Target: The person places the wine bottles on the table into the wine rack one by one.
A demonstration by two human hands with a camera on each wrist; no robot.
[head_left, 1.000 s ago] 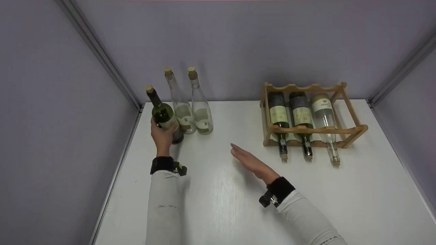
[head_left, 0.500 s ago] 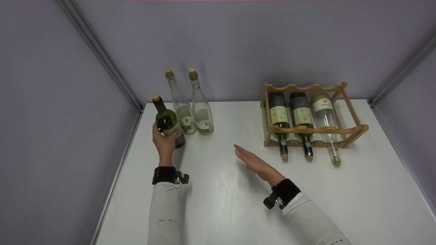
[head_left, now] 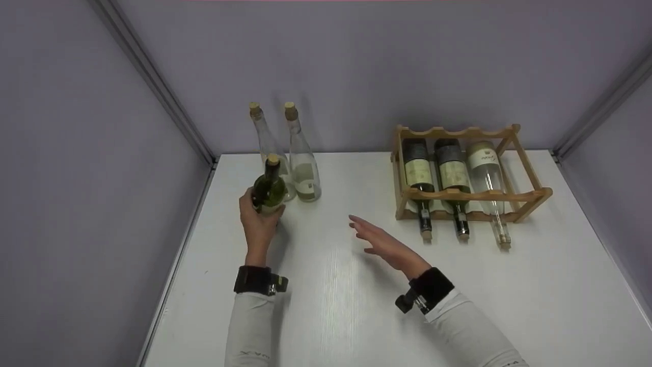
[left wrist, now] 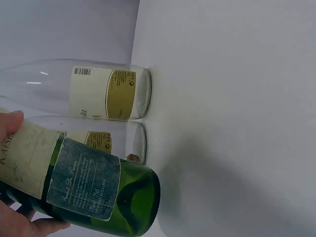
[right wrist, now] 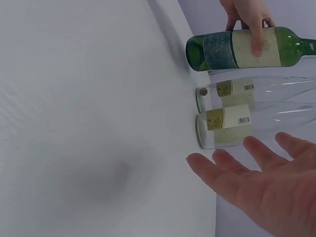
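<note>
Head view, looking down on a white table [head_left: 331, 306]: a person's left hand [head_left: 259, 221] grips a green glass bottle [head_left: 270, 194] around its body, near the left side of the table, in front of two clear bottles standing side by side, the rear clear bottle [head_left: 260, 133] partly hidden by it and the other clear bottle [head_left: 304, 173] in fuller view. The green bottle tilts, its corked neck leaning toward the viewer, and the left wrist view shows its base apart from the tabletop. From the right wrist view, the thumb lies across the pale label [right wrist: 249, 48], with fingers on the far side of the glass.

The right hand [head_left: 389, 248] is free, fingers stretched out and slightly spread over the middle of the table, holding nothing.

To the right sits a wooden rack [head_left: 471, 195] with three bottles lying in it, necks pointing toward the person.

As a judgement, the green bottle should be stiff, fairly weighty and breakable, with smooth glass that could slide in a loose grip. Its paper labels probably give the fingers more purchase. The straight body looks the surest place to hold; the thin neck offers less control, and the cork [head_left: 273, 159] should not bear the weight.
</note>
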